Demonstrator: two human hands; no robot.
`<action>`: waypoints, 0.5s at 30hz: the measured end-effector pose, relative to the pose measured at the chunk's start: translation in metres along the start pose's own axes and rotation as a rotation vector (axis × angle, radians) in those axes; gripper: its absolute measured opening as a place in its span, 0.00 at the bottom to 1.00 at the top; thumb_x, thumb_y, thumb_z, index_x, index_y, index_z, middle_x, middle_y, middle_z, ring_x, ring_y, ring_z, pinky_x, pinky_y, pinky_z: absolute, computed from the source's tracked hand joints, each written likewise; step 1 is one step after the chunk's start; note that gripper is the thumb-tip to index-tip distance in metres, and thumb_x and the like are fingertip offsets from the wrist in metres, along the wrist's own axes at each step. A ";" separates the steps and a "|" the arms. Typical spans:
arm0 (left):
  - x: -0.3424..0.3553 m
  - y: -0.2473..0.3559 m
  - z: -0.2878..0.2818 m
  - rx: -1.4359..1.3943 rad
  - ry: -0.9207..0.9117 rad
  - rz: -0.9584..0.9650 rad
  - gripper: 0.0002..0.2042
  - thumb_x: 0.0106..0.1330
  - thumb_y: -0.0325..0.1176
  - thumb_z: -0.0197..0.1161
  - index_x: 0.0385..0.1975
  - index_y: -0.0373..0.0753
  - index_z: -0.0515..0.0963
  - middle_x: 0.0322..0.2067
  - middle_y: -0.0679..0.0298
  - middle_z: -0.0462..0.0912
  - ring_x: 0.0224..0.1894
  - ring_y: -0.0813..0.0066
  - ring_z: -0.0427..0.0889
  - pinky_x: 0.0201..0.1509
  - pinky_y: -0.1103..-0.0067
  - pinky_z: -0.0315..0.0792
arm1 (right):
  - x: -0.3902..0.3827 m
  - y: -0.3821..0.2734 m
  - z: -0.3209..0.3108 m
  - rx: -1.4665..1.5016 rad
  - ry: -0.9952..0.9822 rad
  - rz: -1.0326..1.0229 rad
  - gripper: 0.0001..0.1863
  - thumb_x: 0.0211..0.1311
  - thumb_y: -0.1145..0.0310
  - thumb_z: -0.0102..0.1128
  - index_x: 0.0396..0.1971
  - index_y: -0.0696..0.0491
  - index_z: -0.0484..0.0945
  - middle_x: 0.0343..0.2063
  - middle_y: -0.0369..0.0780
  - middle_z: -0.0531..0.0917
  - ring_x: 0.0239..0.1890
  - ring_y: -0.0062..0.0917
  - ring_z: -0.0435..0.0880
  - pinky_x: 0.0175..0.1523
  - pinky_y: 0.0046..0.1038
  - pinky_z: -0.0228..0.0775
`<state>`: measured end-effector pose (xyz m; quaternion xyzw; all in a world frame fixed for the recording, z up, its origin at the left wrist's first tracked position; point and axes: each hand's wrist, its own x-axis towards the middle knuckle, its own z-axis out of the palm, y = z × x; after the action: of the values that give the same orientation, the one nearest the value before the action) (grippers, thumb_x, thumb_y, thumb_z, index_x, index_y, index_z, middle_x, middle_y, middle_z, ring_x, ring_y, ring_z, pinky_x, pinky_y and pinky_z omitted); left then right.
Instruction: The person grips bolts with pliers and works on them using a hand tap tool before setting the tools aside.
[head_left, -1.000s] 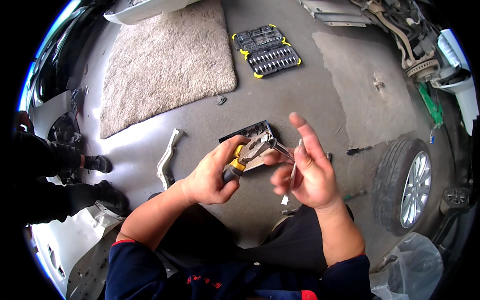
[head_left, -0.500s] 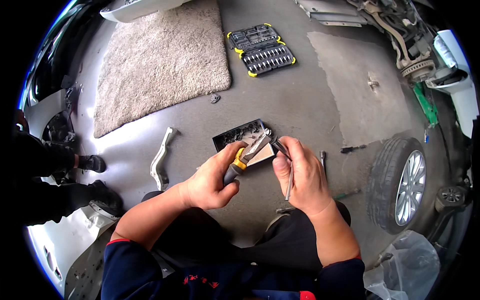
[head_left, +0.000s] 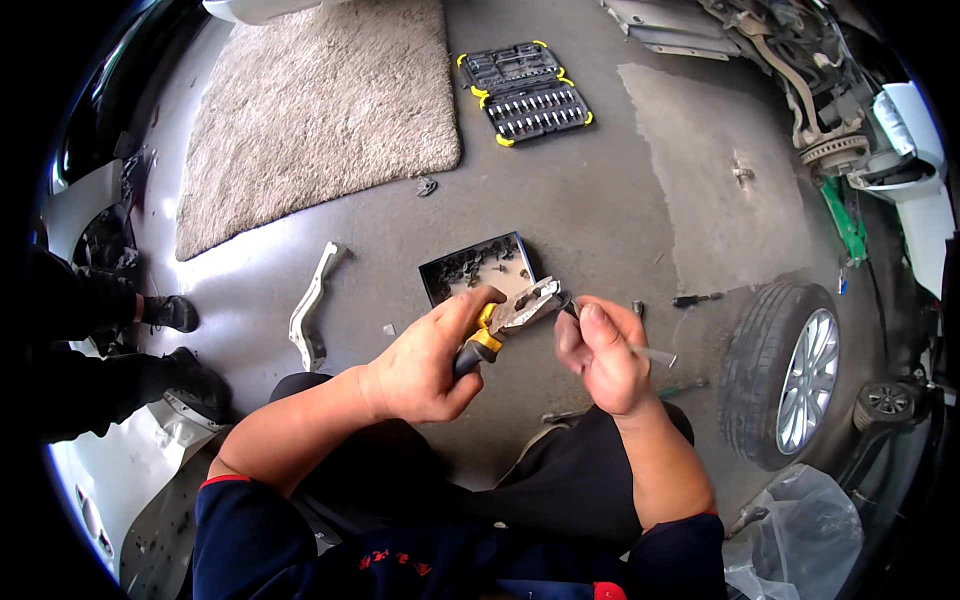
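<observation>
My left hand is closed round pliers with yellow and dark grey handles. Their jaw tips meet a small dark piece, apparently part of what my right hand holds. That hand's fingers are curled round a slim metal tool, with a thin pale end sticking out to the right; its exact form is unclear. Just beyond the pliers lies a shallow black-rimmed box holding several small black clips on a light bottom. A curved silver bracket lies on the floor left of my hands.
An open socket case and shaggy rug lie ahead. A wheel, small tools and plastic bag are right, car suspension upper right. Another person's shoes and a white panel are left.
My right hand has lowered from a raised-finger pose and turned, its thin metal piece swinging from pointing down to pointing right. The plier tips have shifted slightly right and down.
</observation>
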<state>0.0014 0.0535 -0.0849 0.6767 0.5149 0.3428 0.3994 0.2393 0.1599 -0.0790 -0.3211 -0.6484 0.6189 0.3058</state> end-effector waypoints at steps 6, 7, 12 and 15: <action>0.008 -0.008 -0.025 0.159 -0.048 0.210 0.42 0.46 0.23 0.66 0.68 0.25 0.63 0.55 0.42 0.77 0.58 0.39 0.78 0.65 0.58 0.74 | -0.008 0.015 -0.004 1.478 -0.825 0.655 0.30 0.83 0.46 0.46 0.23 0.55 0.73 0.13 0.32 0.62 0.15 0.17 0.58 0.16 0.22 0.54; 0.009 -0.007 -0.030 0.203 -0.125 0.230 0.43 0.44 0.23 0.67 0.68 0.25 0.63 0.56 0.42 0.77 0.58 0.39 0.78 0.66 0.58 0.74 | -0.009 0.015 -0.003 1.534 -0.899 0.706 0.30 0.82 0.45 0.47 0.27 0.57 0.77 0.13 0.32 0.63 0.15 0.17 0.60 0.15 0.21 0.56; 0.003 -0.010 -0.025 0.114 -0.115 0.196 0.44 0.46 0.24 0.66 0.70 0.25 0.62 0.57 0.41 0.77 0.61 0.39 0.77 0.70 0.60 0.72 | -0.010 0.013 0.006 1.300 -0.656 0.492 0.31 0.84 0.44 0.42 0.49 0.61 0.80 0.19 0.39 0.77 0.20 0.29 0.79 0.30 0.35 0.77; -0.002 -0.009 -0.013 -0.174 -0.012 -0.118 0.41 0.55 0.24 0.57 0.75 0.27 0.57 0.57 0.50 0.76 0.61 0.60 0.77 0.71 0.67 0.68 | -0.003 -0.009 0.006 0.866 -0.322 0.293 0.26 0.85 0.47 0.43 0.57 0.56 0.76 0.33 0.39 0.82 0.39 0.25 0.83 0.53 0.32 0.77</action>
<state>-0.0142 0.0556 -0.0870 0.6098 0.5198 0.3579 0.4794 0.2359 0.1539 -0.0703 -0.1524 -0.3180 0.9104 0.2166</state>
